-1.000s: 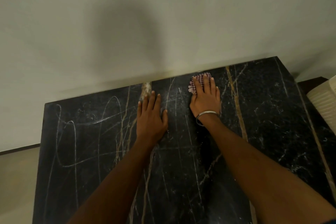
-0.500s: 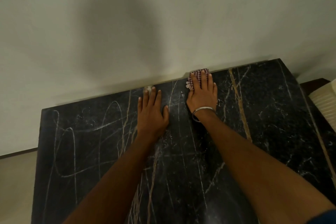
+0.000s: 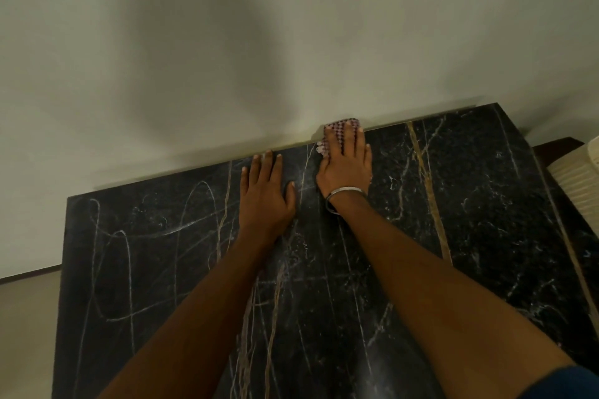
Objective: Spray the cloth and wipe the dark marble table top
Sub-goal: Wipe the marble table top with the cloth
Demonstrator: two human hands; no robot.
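Note:
The dark marble table top, black with white and gold veins, fills the lower part of the head view. A small red-and-white checked cloth lies at the table's far edge, right against the wall. My right hand, with a metal bangle at the wrist, presses flat on the cloth with straight fingers and covers most of it. To its left, my left hand rests flat on the bare marble, fingers straight, fingertips near the far edge. No spray bottle is in view.
A pale wall rises directly behind the table's far edge. A cream ribbed object stands past the table's right edge. Light floor shows to the left of the table.
My right hand has pushed the cloth away from me, up to the wall at the far edge. My left hand has slid forward a little too.

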